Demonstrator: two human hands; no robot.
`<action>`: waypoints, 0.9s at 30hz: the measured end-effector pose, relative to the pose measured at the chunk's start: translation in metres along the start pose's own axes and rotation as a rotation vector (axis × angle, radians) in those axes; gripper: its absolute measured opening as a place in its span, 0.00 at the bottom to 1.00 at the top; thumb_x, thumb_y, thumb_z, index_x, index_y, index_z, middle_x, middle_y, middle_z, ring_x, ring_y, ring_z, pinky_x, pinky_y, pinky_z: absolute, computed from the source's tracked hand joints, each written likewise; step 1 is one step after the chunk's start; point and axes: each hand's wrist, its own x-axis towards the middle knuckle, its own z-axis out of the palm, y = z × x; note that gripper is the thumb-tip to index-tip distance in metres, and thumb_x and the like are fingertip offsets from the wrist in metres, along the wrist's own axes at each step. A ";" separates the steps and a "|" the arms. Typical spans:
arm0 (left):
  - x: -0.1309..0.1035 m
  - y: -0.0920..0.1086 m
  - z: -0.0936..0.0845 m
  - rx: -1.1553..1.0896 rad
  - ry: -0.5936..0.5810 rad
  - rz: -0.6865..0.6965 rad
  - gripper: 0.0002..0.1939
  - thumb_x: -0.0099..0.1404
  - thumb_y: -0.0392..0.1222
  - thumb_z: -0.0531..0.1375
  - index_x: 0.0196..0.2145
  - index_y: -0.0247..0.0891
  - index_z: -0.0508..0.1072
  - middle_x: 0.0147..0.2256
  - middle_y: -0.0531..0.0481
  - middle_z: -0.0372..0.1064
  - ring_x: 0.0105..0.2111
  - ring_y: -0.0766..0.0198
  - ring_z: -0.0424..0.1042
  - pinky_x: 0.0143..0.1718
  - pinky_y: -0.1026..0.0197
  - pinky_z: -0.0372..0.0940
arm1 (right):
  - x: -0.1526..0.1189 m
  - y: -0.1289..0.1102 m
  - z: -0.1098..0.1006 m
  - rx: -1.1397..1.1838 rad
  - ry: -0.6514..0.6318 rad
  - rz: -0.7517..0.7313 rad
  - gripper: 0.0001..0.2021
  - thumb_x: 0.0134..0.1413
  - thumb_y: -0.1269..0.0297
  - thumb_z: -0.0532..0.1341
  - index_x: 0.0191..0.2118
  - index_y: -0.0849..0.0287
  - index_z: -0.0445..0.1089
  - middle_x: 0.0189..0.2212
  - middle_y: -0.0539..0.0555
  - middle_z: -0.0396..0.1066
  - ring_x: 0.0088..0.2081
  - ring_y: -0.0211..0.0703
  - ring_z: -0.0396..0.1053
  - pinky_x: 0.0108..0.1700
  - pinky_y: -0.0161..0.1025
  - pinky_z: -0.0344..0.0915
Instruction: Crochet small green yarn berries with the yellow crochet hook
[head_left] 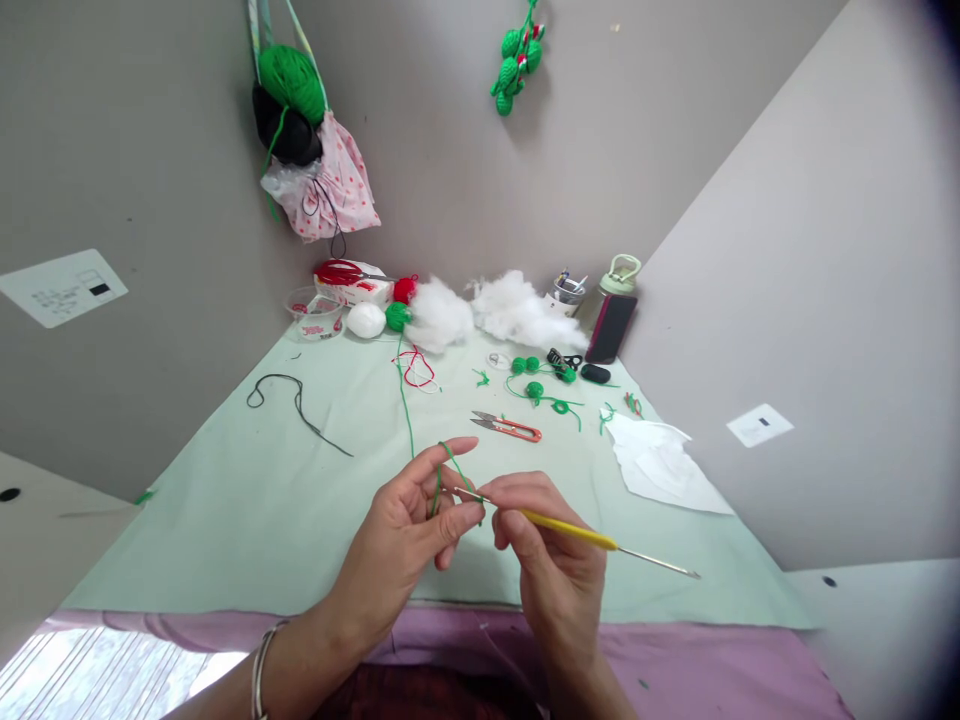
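Note:
My left hand (412,520) pinches a small bit of green yarn between thumb and fingers, with its index finger stretched out and the green yarn (406,400) looped over it. That strand runs back across the table to a green yarn ball (398,316). In my right hand (551,550) is a crochet hook with a yellow handle (574,529), its back end pointing right. The hook's metal tip (466,492) is at the yarn beside my left fingertips. Most of the small green piece is hidden by the fingers.
Orange-handled thread snips (508,427) lie beyond my hands. Farther back are small green crocheted balls (534,390), white stuffing (517,308), red scissors (339,272), a phone (612,328) and a bottle (621,274). A black cord (300,400) lies left, white sheets (660,460) right.

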 end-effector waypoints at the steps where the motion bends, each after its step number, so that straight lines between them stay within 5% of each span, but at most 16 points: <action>1: 0.000 -0.001 0.000 0.014 0.017 0.004 0.28 0.62 0.46 0.73 0.58 0.47 0.75 0.34 0.56 0.70 0.22 0.74 0.61 0.26 0.65 0.59 | 0.000 0.000 0.000 -0.031 -0.003 -0.015 0.10 0.67 0.67 0.63 0.44 0.46 0.82 0.36 0.54 0.78 0.35 0.43 0.72 0.27 0.35 0.68; 5: -0.002 -0.003 0.004 -0.030 0.060 -0.019 0.38 0.58 0.45 0.76 0.64 0.48 0.70 0.30 0.58 0.67 0.22 0.73 0.58 0.24 0.66 0.55 | -0.008 0.006 0.002 -0.389 -0.019 -0.275 0.20 0.64 0.75 0.63 0.53 0.44 0.80 0.39 0.56 0.78 0.38 0.46 0.75 0.36 0.43 0.74; 8: -0.001 -0.002 0.006 -0.219 -0.030 -0.171 0.40 0.58 0.48 0.76 0.65 0.44 0.70 0.23 0.63 0.58 0.18 0.76 0.48 0.20 0.67 0.45 | -0.012 0.011 0.003 -0.510 0.043 -0.426 0.25 0.62 0.78 0.63 0.57 0.40 0.77 0.45 0.57 0.77 0.39 0.47 0.75 0.37 0.45 0.74; 11: 0.002 0.004 0.005 -0.345 -0.063 -0.253 0.33 0.58 0.43 0.75 0.60 0.40 0.74 0.23 0.63 0.57 0.17 0.79 0.41 0.19 0.68 0.40 | -0.006 0.008 -0.001 -0.304 0.042 -0.246 0.18 0.66 0.75 0.61 0.52 0.44 0.80 0.40 0.55 0.76 0.40 0.47 0.74 0.39 0.44 0.73; 16: 0.003 0.009 0.003 -0.297 -0.036 -0.171 0.29 0.59 0.40 0.75 0.57 0.44 0.77 0.31 0.58 0.67 0.17 0.82 0.45 0.18 0.68 0.41 | 0.007 0.001 -0.004 0.121 0.045 0.001 0.09 0.69 0.65 0.62 0.42 0.49 0.81 0.31 0.51 0.72 0.33 0.42 0.69 0.37 0.42 0.67; 21: 0.000 0.002 0.004 -0.143 -0.003 -0.081 0.33 0.57 0.39 0.76 0.59 0.49 0.76 0.31 0.58 0.66 0.20 0.77 0.51 0.19 0.68 0.44 | 0.006 0.007 0.000 0.136 0.034 0.065 0.08 0.68 0.64 0.64 0.43 0.47 0.82 0.39 0.54 0.79 0.38 0.44 0.72 0.40 0.43 0.70; 27: 0.001 0.002 0.002 -0.112 0.018 -0.065 0.31 0.59 0.47 0.75 0.60 0.48 0.76 0.36 0.55 0.70 0.20 0.78 0.51 0.19 0.67 0.47 | 0.005 0.005 -0.003 0.096 0.010 0.038 0.08 0.68 0.65 0.63 0.42 0.47 0.82 0.37 0.52 0.78 0.36 0.42 0.71 0.40 0.42 0.70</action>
